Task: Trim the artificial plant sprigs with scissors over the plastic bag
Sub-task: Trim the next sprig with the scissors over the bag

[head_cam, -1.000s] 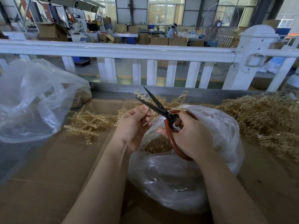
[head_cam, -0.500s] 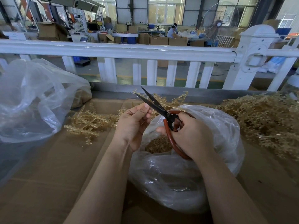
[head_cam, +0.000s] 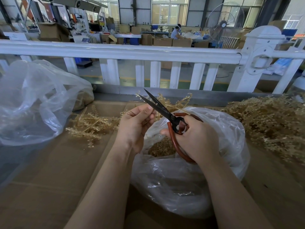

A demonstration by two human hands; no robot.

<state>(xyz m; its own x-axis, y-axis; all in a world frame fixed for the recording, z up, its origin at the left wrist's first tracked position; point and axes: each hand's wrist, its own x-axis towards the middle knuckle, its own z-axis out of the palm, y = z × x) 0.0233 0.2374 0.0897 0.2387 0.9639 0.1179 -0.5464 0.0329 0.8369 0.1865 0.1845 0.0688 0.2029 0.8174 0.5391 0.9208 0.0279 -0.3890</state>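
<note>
1. While the right hand [head_cam: 196, 139] grips the red looped handles of the black-bladed scissors [head_cam: 166, 113], its fingers are curled through and around the loops, and the blades stand parted, pointing up and away toward the far edge of the desk [head_cam: 49, 179].
2. The left hand [head_cam: 135, 128] has its fingers curled, pinching a thin pale-gold artificial plant sprig [head_cam: 154, 115] just beside the lower blade; the sprig is small and partly hidden by the fingers.
3. Both hands hover above the clear plastic bag [head_cam: 189, 179], which sits at the middle of the cardboard-covered desk with golden trimmings visible through its open mouth.
4. A loose pile of pale-gold sprigs [head_cam: 92, 126] lies left of the hands, and a larger heap of the same sprigs [head_cam: 272, 126] fills the right edge of the desk.
5. A second crumpled clear plastic bag [head_cam: 33, 104] rests at the left edge.
6. A white railing [head_cam: 132, 50] runs along the far edge.
</note>
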